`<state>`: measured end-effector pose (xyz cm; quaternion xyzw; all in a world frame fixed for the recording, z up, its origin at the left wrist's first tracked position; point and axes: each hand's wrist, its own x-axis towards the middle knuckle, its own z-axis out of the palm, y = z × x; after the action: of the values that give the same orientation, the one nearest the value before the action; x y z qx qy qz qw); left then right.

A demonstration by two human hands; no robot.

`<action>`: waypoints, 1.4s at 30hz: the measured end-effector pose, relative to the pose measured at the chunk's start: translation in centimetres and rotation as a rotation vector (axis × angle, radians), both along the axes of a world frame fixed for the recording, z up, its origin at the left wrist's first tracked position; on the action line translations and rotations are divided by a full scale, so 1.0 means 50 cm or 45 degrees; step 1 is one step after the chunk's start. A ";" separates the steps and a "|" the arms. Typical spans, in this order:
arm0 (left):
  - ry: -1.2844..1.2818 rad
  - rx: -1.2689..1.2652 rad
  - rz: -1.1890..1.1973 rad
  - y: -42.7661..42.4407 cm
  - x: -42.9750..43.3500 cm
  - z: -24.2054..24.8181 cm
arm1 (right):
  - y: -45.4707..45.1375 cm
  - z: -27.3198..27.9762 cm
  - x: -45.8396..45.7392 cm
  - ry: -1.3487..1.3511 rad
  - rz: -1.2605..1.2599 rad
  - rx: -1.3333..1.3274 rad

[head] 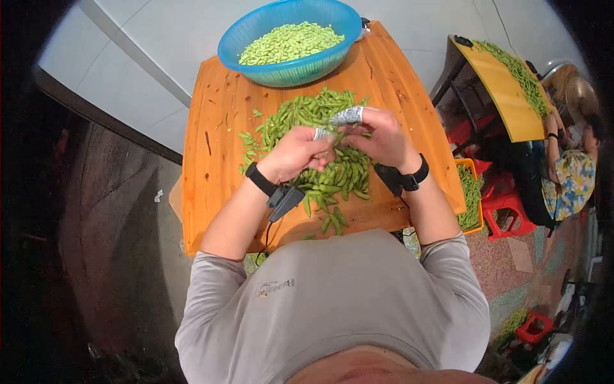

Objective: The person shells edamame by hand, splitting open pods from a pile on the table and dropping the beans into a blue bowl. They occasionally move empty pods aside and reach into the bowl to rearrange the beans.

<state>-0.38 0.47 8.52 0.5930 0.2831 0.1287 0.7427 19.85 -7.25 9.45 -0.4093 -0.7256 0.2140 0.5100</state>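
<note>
My left hand (303, 152) and my right hand (379, 134) nearly meet over a heap of green soybean pods (343, 175) on the wooden table. Both have wrapped fingertips and a black wrist strap. A green pod seems to be between the two hands; which fingers grip it is blurred. Beyond the heap stands a blue plastic basin (288, 72) holding many shelled green beans (292, 43).
The wooden table (196, 158) has a wall behind it. On the right, a person (568, 177) sits at a yellow table (503, 101) with pods. A yellow crate (475, 229) of pods and red stools (508, 216) stand between. Cables hang from my wrist devices.
</note>
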 end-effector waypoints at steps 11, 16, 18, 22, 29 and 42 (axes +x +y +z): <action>-0.424 -0.259 0.346 -0.054 -0.008 -0.066 | -0.003 -0.054 -0.067 0.588 0.001 -0.364; -0.596 -0.416 0.359 -0.057 -0.006 -0.097 | 0.015 -0.046 -0.064 0.048 -0.150 0.210; -0.747 -0.505 0.368 -0.061 -0.004 -0.099 | 0.033 -0.056 -0.063 0.063 -0.057 0.242; -0.501 -0.126 0.446 -0.050 -0.004 -0.083 | 0.037 -0.049 -0.050 0.389 0.099 -0.494; -0.437 -0.127 0.478 -0.023 -0.028 -0.095 | 0.043 -0.055 -0.080 0.442 0.082 -0.561; -0.741 -0.483 0.778 -0.027 -0.014 -0.090 | 0.026 -0.093 -0.113 -0.168 -0.463 0.038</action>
<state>-1.10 -0.87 4.02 0.2753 0.2432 0.4489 0.8146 14.23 -5.94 4.82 -0.5393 -0.6747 0.0802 0.4976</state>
